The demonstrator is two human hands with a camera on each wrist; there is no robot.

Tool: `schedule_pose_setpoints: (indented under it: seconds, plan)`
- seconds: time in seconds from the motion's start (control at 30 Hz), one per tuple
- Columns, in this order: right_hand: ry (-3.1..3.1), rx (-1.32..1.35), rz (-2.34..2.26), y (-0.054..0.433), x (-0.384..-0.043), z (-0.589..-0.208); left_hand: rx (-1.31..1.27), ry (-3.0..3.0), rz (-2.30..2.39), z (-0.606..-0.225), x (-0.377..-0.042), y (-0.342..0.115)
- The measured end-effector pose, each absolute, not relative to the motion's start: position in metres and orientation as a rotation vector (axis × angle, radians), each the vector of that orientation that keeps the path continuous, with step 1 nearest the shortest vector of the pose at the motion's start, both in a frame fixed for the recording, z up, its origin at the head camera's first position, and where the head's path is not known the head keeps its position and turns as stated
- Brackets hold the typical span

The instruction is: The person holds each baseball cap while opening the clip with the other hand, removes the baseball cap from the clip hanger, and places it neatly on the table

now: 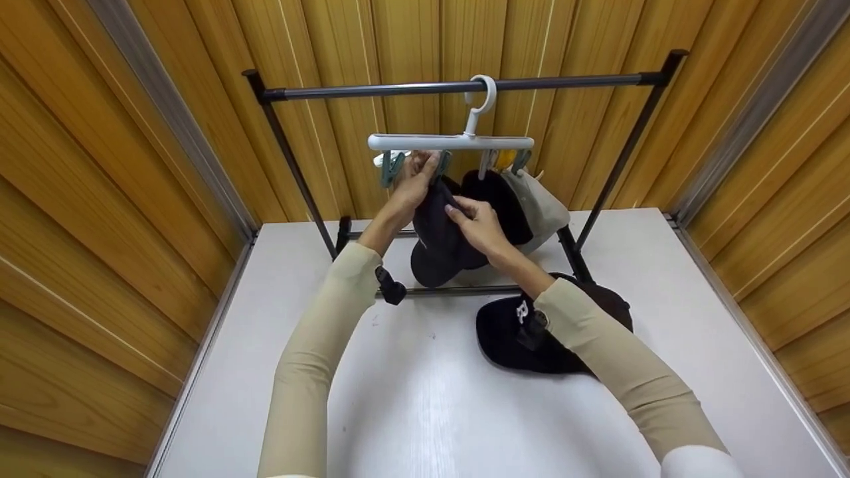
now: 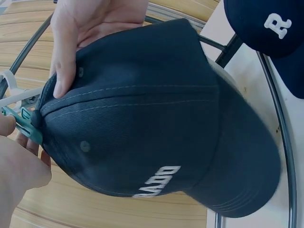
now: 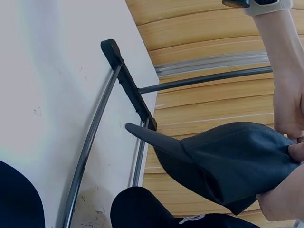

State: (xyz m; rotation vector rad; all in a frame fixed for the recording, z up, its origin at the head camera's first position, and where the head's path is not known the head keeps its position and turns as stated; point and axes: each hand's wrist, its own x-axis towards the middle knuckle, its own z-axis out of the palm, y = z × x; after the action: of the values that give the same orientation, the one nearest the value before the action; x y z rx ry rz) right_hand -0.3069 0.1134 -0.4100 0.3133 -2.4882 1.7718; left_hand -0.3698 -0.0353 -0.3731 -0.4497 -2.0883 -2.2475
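1 dark cap [image 1: 438, 232] is at the centre of the head view, below the white hanger [image 1: 425, 142]. Your left hand [image 1: 412, 188] is closed to a pinch on 1 green clip [image 2: 23, 124] at the cap's edge; your right hand [image 1: 483, 229] grips the crown. 1 lettered cap [image 1: 510, 340] lies lower right of centre.

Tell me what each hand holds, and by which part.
Right hand: a dark cap, by the crown near its top. Left hand: a green clip at the cap's top, by the end away from the cap.
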Motion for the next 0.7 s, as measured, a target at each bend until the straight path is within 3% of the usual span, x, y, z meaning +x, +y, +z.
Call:
schedule_pose_setpoints:
  seconds: [0.7]
  plan:
    - [-2.503, 0.179, 2.016, 0.120, -0.287, -0.414, -0.396, -2.126, -2.319, -0.376, -0.368, -0.039]
